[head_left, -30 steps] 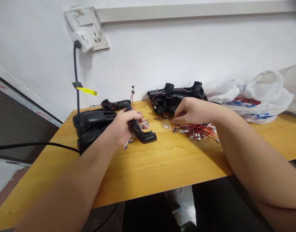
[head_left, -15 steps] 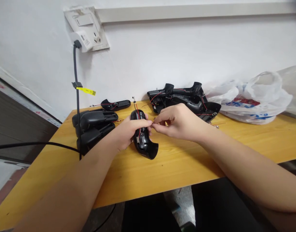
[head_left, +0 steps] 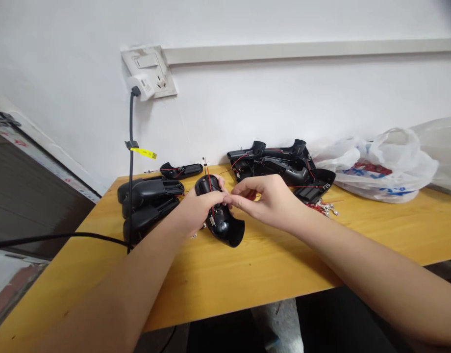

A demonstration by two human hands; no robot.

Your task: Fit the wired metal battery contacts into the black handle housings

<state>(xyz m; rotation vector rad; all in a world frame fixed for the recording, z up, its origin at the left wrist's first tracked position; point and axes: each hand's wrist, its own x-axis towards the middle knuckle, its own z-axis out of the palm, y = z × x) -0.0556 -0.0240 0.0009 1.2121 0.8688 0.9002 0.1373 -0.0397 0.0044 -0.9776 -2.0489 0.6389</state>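
Since one second ago, our right hand (head_left: 264, 198) has come from the small heap of thin red wires with silvery metal ends (head_left: 326, 208) over to our left hand (head_left: 196, 208), and the glossy black curved plastic shell (head_left: 225, 226) has been turned, so its hollow side is now facing up. The largest thing before us is the yellow wooden table (head_left: 247, 282), which stands against the white wall (head_left: 247, 108). On its right part we see the white thin plastic bag with blue print (head_left: 413, 171), and beside it the pile of black hollow plastic shells (head_left: 284, 169). At the left lies the stack of rounded black plastic shells (head_left: 152, 193), with one single black shell (head_left: 185, 170) behind it. The held shell is above the middle of the table, between these two groups. Our left hand is wrapped around it, the thumb across its hollow. Our right hand has thumb and forefinger pinched together, touching the left thumb; we cannot tell if some small piece is between them. The smallest is a thin red wire (head_left: 210, 182), which rises from the held shell.
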